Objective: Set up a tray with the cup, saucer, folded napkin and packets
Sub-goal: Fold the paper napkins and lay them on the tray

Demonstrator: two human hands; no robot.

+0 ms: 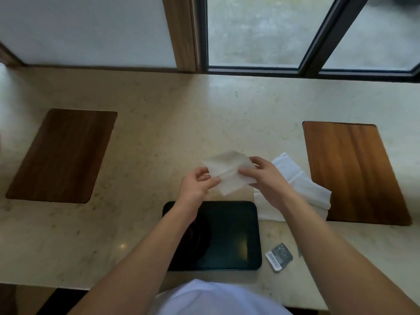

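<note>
Tray Setup: Napkin Folding Stage

Both hands grip one white napkin (228,172) in mid-air, left hand (196,186) pinching its near edge, right hand (264,178) its far side. The black tray (229,237) lies just below the hands; a dark saucer-like shape sits on it, the cup not visible. A packet (279,256) rests on the worktop (159,133) beside the tray, under the right forearm. Judged early: napkin and packets remain unplaced

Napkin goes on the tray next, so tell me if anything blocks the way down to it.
Nothing visible blocks it. Both hands, left and right, hold the napkin above the counter just beyond the tray. The tray's right half is bare; the left forearm crosses its left side.
</note>
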